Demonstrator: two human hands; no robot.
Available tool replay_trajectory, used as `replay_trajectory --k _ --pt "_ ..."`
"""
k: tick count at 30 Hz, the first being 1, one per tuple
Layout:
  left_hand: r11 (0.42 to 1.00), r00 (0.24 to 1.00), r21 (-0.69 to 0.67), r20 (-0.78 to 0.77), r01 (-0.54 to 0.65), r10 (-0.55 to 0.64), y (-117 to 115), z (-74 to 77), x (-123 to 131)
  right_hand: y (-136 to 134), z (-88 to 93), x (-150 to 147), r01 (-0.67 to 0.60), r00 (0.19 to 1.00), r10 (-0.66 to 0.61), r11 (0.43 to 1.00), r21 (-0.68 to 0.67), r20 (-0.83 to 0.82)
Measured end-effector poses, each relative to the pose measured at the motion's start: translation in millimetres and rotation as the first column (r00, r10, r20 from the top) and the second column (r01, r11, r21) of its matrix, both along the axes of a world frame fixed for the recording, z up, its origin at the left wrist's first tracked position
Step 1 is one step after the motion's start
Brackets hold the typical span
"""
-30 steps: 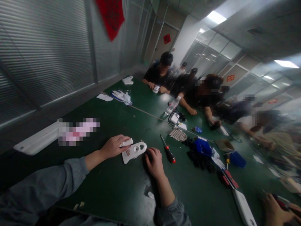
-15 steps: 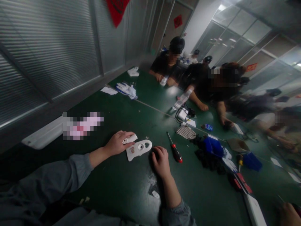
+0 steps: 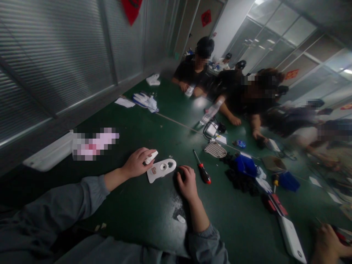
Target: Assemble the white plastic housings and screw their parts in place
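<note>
White plate (image 3: 159, 171) lies flat on the green table (image 3: 132, 216), between the person's 2 hands, its rounded end towards the right. The left hand (image 3: 137, 163) has its fingers closed around a small white piece (image 3: 151, 157), just beside the plate's far left edge; whether piece and plate touch I cannot tell. The right hand (image 3: 188, 181) rests near the rounded end, fingers loosely bent and parted from the thumb; its palm is hidden. Just right of it lies a screwdriver (image 3: 202, 170), tip pointing away from the person. Beyond that sit a meshed pad (image 3: 215, 149) and 2 blue bins (image 3: 246, 165). A white scrap (image 3: 180, 219) lies near the right forearm.
</note>
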State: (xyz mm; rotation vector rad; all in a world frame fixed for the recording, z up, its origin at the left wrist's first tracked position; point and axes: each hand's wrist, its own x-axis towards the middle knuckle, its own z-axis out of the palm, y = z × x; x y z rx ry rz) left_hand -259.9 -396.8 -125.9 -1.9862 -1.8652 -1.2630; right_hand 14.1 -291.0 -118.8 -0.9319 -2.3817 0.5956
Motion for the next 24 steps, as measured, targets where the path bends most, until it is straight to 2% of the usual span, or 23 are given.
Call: replay_trajectory --k 4,15,24 --pt "1.000 1.000 0.011 0.022 0.013 -0.013 -3 4.1 3 -1 0.5 0 -0.004 1.000 0.004 1.000 0.002 0.010" --pt "0.988 0.988 0.008 -0.013 0.151 -0.151 -5 13.6 9 -2 0.2 1 0.016 1.000 -0.016 0.999 0.032 0.021" --pt "0.972 0.972 -0.045 -0.033 0.230 -0.232 -11 14.3 21 0 -0.7 4 0.043 0.999 -0.044 0.998 0.038 0.007"
